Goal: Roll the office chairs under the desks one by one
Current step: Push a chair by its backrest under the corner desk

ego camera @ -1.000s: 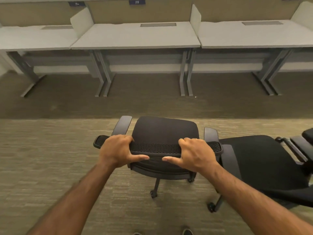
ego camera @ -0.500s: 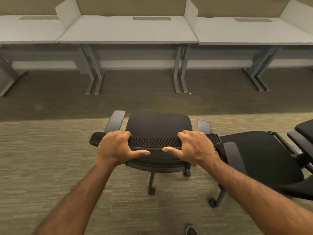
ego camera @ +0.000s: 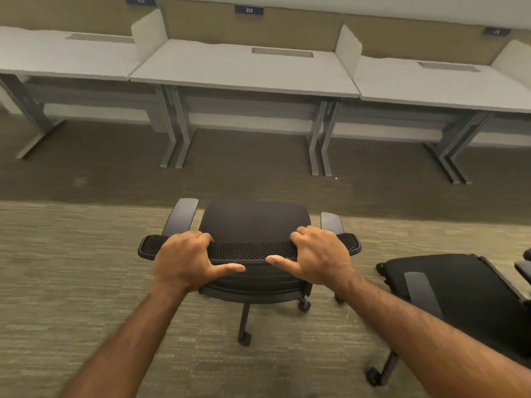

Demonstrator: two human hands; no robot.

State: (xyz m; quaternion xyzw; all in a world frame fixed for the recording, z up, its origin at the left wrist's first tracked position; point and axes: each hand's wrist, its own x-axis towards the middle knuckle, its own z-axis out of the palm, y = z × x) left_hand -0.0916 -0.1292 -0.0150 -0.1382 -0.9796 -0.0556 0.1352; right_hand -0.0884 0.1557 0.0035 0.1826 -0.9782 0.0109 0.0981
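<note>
Head view shows a black office chair (ego camera: 254, 225) on the carpet, well short of the middle desk (ego camera: 244, 73) and facing it. Both hands are clamped on the top edge of its mesh backrest: the left hand (ego camera: 184, 261) near the left end, the right hand (ego camera: 317, 255) near the right end, thumbs pointing toward each other. A second chair (ego camera: 459, 294) stands just right of the first.
</note>
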